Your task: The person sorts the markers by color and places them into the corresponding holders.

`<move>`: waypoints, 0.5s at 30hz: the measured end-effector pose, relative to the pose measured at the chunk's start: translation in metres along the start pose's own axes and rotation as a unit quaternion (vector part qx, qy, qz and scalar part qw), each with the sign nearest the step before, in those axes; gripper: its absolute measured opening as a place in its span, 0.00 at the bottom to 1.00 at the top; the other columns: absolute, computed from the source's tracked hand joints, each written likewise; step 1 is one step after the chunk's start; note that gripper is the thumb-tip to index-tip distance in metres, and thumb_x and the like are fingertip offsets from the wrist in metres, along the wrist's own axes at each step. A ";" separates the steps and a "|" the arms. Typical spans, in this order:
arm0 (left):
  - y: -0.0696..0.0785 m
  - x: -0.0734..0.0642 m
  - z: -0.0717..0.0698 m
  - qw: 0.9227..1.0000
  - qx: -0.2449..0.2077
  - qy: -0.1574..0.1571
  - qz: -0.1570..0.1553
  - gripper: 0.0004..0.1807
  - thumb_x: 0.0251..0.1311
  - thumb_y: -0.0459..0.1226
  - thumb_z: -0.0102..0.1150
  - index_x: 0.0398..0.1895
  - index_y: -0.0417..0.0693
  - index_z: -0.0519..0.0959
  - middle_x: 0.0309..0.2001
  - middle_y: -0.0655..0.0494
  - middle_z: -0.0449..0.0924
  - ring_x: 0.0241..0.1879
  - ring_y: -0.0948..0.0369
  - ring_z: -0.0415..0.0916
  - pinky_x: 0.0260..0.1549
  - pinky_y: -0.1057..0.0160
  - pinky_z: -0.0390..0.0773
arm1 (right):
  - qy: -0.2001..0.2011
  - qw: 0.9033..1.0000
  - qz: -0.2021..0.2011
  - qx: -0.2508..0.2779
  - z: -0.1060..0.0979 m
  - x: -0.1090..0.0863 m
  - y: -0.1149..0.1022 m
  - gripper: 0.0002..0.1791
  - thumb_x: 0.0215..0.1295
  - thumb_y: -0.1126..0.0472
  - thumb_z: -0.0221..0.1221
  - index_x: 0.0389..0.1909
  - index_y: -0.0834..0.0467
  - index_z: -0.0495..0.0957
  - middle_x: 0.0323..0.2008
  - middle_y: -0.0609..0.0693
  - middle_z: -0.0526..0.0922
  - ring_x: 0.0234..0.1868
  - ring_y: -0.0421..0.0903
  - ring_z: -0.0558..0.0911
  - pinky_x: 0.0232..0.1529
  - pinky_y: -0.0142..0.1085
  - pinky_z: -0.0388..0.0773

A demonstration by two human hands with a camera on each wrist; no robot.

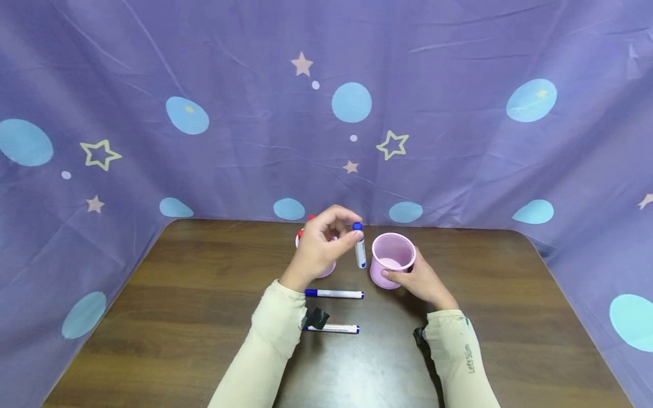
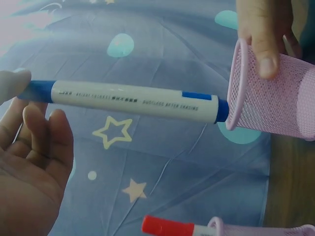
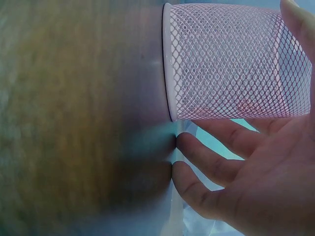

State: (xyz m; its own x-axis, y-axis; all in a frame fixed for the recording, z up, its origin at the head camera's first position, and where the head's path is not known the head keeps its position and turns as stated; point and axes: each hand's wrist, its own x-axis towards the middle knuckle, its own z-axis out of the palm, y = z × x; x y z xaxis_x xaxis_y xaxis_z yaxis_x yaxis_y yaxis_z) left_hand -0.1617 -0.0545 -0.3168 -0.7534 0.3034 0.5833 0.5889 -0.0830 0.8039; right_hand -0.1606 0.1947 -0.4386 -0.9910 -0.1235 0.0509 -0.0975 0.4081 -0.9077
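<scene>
Marker (image 1: pixel 360 249): blue-capped, white-barrelled, held cap up and near vertical above the counter (image 1: pixel 204 328), just left of the pink mesh cup (image 1: pixel 391 282); overlaps the rim at the lower end in the left wrist view, touching or apart impossible to tell.
Left grip (image 1: pixel 322 243): closed to a pinch on the blue cap, thumb against finger; loosely bent in the remaining fingers.
Right grip (image 1: pixel 423 283): curved partway open around the pink mesh cup, with thumb on the near wall and fingers behind, lower ones spread close to the counter.
Pink mesh cup: mouth up, base at or very near the counter, pale bottom visible inside.
Second cup (image 1: pixel 327 271): also pink, farther left, mostly hidden behind the left grip; holds red-capped markers (image 1: pixel 312 217).
Loose markers (image 1: pixel 336 294): two, blue-ended, lying crosswise on the counter; nearer one partly covered by a black strap (image 1: pixel 318 318).
Backdrop (image 1: pixel 255 141): purple cloth, stars and blue spots.
</scene>
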 end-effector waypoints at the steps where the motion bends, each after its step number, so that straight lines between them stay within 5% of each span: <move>1: 0.000 0.003 0.002 1.000 0.002 0.006 0.002 0.12 0.57 0.27 0.68 0.44 0.36 0.81 0.21 0.53 0.71 0.23 0.62 0.68 0.23 0.66 0.67 | 0.000 1.000 -0.001 0.002 0.000 0.000 0.000 0.49 0.55 0.58 0.74 0.71 0.68 0.57 0.59 0.68 0.74 0.60 0.63 0.74 0.61 0.52 0.68; 8: -0.003 0.023 0.016 1.000 0.000 0.027 0.016 0.12 0.59 0.28 0.67 0.46 0.36 0.81 0.24 0.52 0.72 0.23 0.61 0.68 0.22 0.67 0.68 | -0.005 1.000 -0.001 0.001 0.002 0.000 0.001 0.48 0.55 0.58 0.74 0.71 0.67 0.58 0.59 0.67 0.74 0.60 0.62 0.74 0.62 0.52 0.67; 15: -0.013 0.041 0.034 1.000 -0.003 0.014 0.009 0.12 0.60 0.29 0.65 0.47 0.36 0.79 0.39 0.51 0.78 0.26 0.62 0.71 0.27 0.67 0.71 | -0.008 1.000 -0.008 0.002 0.001 0.000 -0.001 0.48 0.56 0.58 0.73 0.71 0.68 0.56 0.59 0.68 0.74 0.60 0.63 0.74 0.62 0.54 0.67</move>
State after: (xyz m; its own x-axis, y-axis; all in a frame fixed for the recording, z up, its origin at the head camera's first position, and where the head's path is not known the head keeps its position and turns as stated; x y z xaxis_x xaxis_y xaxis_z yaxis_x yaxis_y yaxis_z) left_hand -0.1903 -0.0090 -0.3070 -0.7507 0.2758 0.6003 0.6007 -0.0931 0.7940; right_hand -0.1607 0.1934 -0.4379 -0.9878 -0.1443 0.0594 -0.1134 0.4024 -0.9084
